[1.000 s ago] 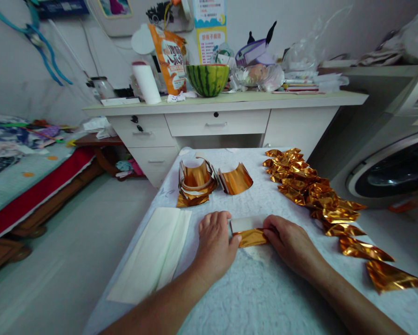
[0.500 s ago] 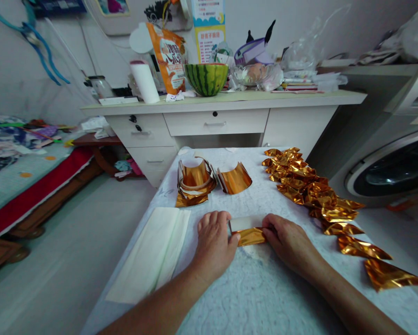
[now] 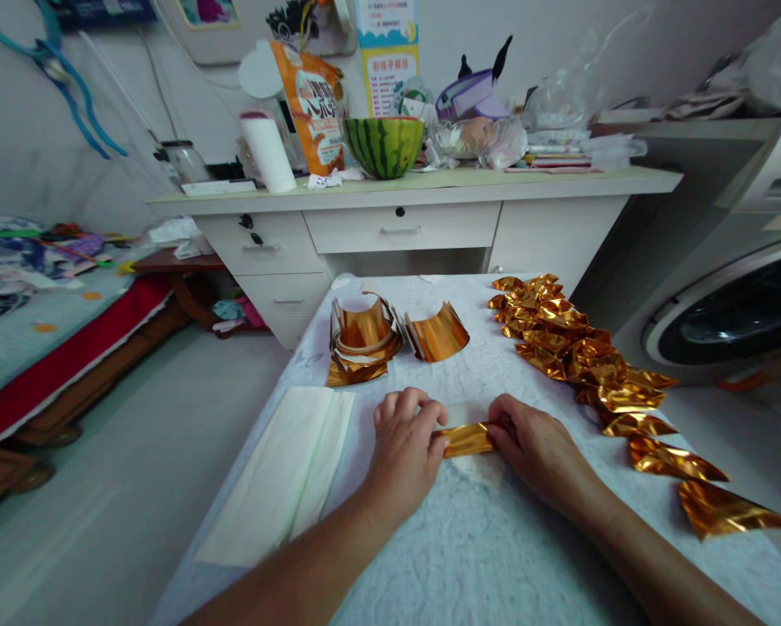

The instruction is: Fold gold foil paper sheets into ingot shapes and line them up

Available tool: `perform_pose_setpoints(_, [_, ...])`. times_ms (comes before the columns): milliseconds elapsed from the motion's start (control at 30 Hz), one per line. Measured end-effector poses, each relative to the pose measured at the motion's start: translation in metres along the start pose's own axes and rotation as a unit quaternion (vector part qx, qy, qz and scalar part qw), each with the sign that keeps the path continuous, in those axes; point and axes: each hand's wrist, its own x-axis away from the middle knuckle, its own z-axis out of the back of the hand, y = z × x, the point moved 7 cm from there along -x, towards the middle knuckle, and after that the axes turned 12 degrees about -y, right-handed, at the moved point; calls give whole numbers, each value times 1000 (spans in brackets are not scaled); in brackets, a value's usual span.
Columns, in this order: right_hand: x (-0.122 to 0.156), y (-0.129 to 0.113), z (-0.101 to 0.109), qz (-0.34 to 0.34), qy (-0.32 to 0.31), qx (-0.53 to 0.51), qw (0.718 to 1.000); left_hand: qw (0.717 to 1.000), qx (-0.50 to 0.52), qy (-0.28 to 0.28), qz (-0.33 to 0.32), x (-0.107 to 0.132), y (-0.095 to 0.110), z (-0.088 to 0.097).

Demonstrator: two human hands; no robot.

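A narrow folded strip of gold foil paper point(image 3: 467, 440) lies crosswise on the cloth-covered table in front of me. My left hand point(image 3: 404, 445) pinches its left end between thumb and fingers, and the forefinger is bent over the top. At the right end, my right hand point(image 3: 535, 442) grips the strip with thumb and curled fingers. Beyond the hands are a stack of curled gold foil sheets point(image 3: 364, 329) and a smaller curled stack point(image 3: 440, 335). Left of my left hand lies folded white paper point(image 3: 279, 469). Folded gold foil pieces point(image 3: 599, 361) form a long row on the right.
Behind the table point(image 3: 495, 548) stands a white desk point(image 3: 403, 228) bearing a cut watermelon point(image 3: 383, 146), an orange snack bag point(image 3: 310, 109) and a paper roll point(image 3: 269, 152). A washing machine point(image 3: 717, 252) is at the right, and a bed point(image 3: 57, 330) at the left.
The pale side of the sheet above the gold strip has been turned in, leaving a narrower gold strip. My left fingers have lifted and bent; the right hand has barely moved.
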Motion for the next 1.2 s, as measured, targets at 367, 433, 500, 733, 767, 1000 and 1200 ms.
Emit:
perform_pose_setpoints(367, [-1,9,-4,-6,31,-33,999,969,-151,-108,-162,6,28,-23])
perform_pose_setpoints(433, [-1,11,-5,-7,33,-48,998,962,-186,-111,-164,9,34,-25])
perform_pose_setpoints(500, [-1,14,-5,-11,37,-52,998,959,-205,-106,-164,11,38,-26])
perform_pose_setpoints(733, [1,21,-3,-38,41,-37,998,959,-200,-122,-159,14,43,-28])
perform_pose_setpoints(767, [1,21,-4,-40,41,-38,998,958,-201,-124,-161,14,43,-29])
perform_pose_setpoints(1000, [5,27,0,-33,90,-17,995,959,-195,-123,-162,15,43,-31])
perform_pose_setpoints(1200, [9,4,1,40,76,-30,996,959,-199,-127,-159,16,43,-32])
